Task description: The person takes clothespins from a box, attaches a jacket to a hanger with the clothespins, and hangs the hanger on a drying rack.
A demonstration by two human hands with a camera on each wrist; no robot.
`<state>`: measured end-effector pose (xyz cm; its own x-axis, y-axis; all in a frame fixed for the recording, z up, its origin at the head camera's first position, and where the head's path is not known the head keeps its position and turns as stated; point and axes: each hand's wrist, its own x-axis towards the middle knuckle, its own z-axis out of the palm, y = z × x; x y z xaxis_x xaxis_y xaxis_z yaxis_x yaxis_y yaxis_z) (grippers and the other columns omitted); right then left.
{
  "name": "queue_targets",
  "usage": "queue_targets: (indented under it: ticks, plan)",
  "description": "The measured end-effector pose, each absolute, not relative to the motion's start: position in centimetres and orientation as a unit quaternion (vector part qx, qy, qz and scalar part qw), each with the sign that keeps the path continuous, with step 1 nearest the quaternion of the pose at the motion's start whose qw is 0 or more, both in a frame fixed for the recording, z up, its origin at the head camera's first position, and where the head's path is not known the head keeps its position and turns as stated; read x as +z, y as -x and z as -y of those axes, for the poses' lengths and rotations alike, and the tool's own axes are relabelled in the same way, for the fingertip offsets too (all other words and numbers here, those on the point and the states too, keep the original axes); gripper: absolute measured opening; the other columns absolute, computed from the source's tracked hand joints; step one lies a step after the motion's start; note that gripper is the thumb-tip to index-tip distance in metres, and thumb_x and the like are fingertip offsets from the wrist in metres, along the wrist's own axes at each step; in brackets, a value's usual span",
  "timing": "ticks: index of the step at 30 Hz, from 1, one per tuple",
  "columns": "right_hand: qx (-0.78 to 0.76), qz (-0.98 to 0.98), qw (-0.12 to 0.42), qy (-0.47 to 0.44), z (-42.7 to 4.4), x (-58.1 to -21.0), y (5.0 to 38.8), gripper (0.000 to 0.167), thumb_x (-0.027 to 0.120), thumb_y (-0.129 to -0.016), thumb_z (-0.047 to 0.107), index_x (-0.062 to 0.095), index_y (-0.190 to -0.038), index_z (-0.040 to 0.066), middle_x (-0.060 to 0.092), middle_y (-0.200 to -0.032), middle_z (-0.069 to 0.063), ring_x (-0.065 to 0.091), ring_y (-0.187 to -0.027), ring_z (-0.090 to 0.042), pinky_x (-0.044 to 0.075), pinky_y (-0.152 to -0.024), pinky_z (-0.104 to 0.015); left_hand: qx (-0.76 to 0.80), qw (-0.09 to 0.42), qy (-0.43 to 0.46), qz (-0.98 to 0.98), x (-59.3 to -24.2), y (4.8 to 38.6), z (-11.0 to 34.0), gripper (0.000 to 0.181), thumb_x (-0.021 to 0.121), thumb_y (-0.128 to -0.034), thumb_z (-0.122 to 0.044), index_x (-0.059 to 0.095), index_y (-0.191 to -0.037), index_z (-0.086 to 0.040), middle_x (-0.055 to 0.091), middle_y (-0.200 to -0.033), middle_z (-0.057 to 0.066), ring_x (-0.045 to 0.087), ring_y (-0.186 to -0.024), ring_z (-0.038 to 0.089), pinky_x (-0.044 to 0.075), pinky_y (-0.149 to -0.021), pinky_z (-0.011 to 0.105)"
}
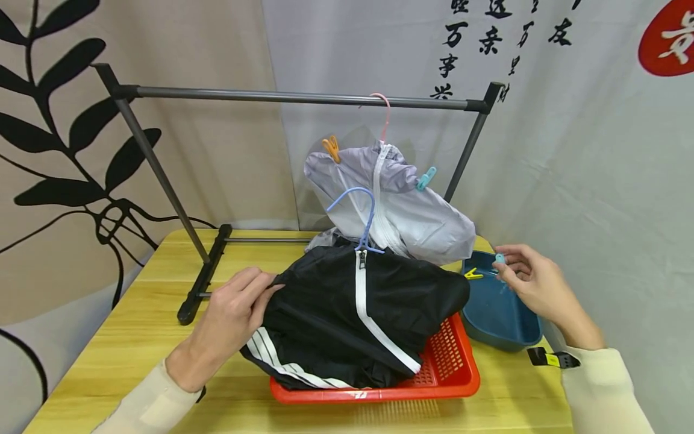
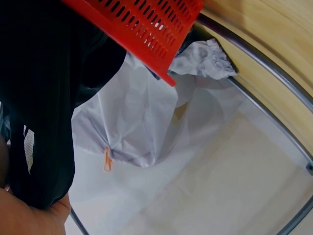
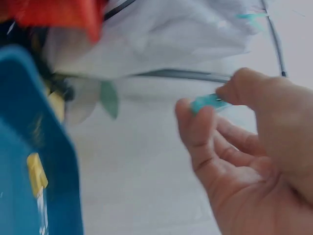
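metal clothes rack: its grey bar (image 1: 260,94) runs across the back of the wooden table (image 1: 125,361).
left hand: the person's left hand (image 1: 230,319) grasps the shoulder edge of the black jacket, thumb and fingers pinching the cloth.
black jacket: the white-zipped black jacket (image 1: 320,301) lies over the basket, in front of the rack; it looks light, limp and somewhat slippery, likely to slide or bunch, and is best taken by the shoulder seam with the hanger beneath.
blue hanger: the hook of the blue hanger (image 1: 370,226) stands clear of the collar; it looks light and fairly stiff, a sound hold for lifting.
red basket: the perforated red basket (image 1: 458,361) shows beneath the jacket.
pale grey jacket: the pale grey jacket (image 1: 428,229) hangs from the bar on a pink hanger (image 1: 387,111), an orange clothespin (image 1: 331,149) and a turquoise one at its shoulders.
blue bin: a yellow clothespin (image 1: 473,274) shows at the blue bin (image 1: 501,325).
right hand: beside the bin, the right hand (image 1: 534,283) pinches a small teal clothespin (image 1: 499,258), presumably springy and easily dropped, best held by its handle ends.
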<state>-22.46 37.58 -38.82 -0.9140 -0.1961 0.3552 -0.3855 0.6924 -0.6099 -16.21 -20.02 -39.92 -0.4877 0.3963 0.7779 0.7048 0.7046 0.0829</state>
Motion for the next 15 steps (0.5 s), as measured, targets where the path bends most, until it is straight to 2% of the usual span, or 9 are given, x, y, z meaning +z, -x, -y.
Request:
queue_targets:
  ticks: [3,5,10,15]
  plan:
    - [0.422,0.872,0.171,-0.178,-36.8,-38.1,21.3,0.035,0.072,-0.11,-0.008,0.071,-0.144,-0.005,0.08,-0.109,0.016,0.075,-0.079,0.003,0.06,-0.07,-0.014,-0.199,0.391,0.332,0.835,-39.9,16.2,20.0,0.047,0.047,-0.1261,-0.032,0.079,-0.113,0.0,0.068,-0.096,0.008,0.066,-0.083,0.018,0.063,-0.072,0.034]
    - [0.453,0.853,0.183,-0.186,-36.2,-37.4,20.6,0.033,0.071,-0.109,-0.011,0.073,-0.142,-0.005,0.082,-0.108,0.02,0.077,-0.08,0.001,0.061,-0.07,-0.014,-0.193,0.398,0.337,0.831,-39.8,16.2,20.0,0.047,0.047,-0.1263,-0.032,0.078,-0.113,0.0,0.068,-0.095,0.008,0.065,-0.083,0.017,0.063,-0.071,0.033]
    - [0.514,0.821,0.167,-0.187,-34.9,-35.9,19.0,0.032,0.072,-0.109,-0.011,0.076,-0.14,-0.003,0.089,-0.11,0.009,0.083,-0.084,-0.006,0.063,-0.069,-0.018,-0.194,0.39,0.337,0.835,-39.8,16.0,20.0,0.046,0.047,-0.1259,-0.032,0.077,-0.112,-0.001,0.065,-0.093,0.006,0.063,-0.081,0.017,0.062,-0.07,0.033]
    - [0.56,0.79,0.138,-0.208,-33.6,-35.2,17.9,0.031,0.072,-0.107,-0.014,0.075,-0.138,-0.007,0.089,-0.108,0.0,0.084,-0.083,-0.011,0.064,-0.068,-0.021,-0.193,0.363,0.326,0.851,-39.8,15.7,20.1,0.044,0.048,-0.1256,-0.033,0.076,-0.112,-0.002,0.063,-0.093,0.004,0.061,-0.082,0.016,0.06,-0.072,0.031]
